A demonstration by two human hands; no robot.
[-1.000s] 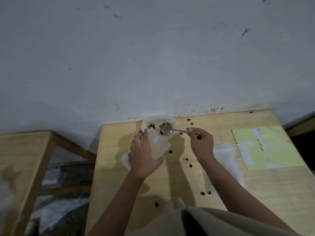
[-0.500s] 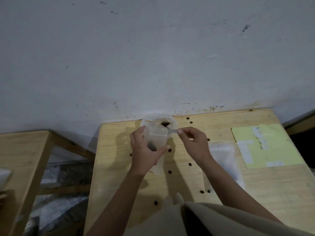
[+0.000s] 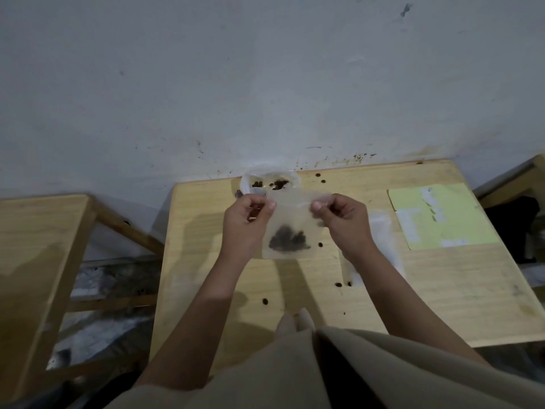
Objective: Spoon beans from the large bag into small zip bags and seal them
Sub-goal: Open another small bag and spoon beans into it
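small zip bag, beans pooled at its bottom, held above the table; left hand and right hand pinch its top corners. large bag behind holds beans. green sheet's labels unreadable.

Hands: two
Small zip bag – one
Large bag: one
Green sheet – one

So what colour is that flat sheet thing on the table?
Pale yellow-green sheet, with whitish patches; head view.
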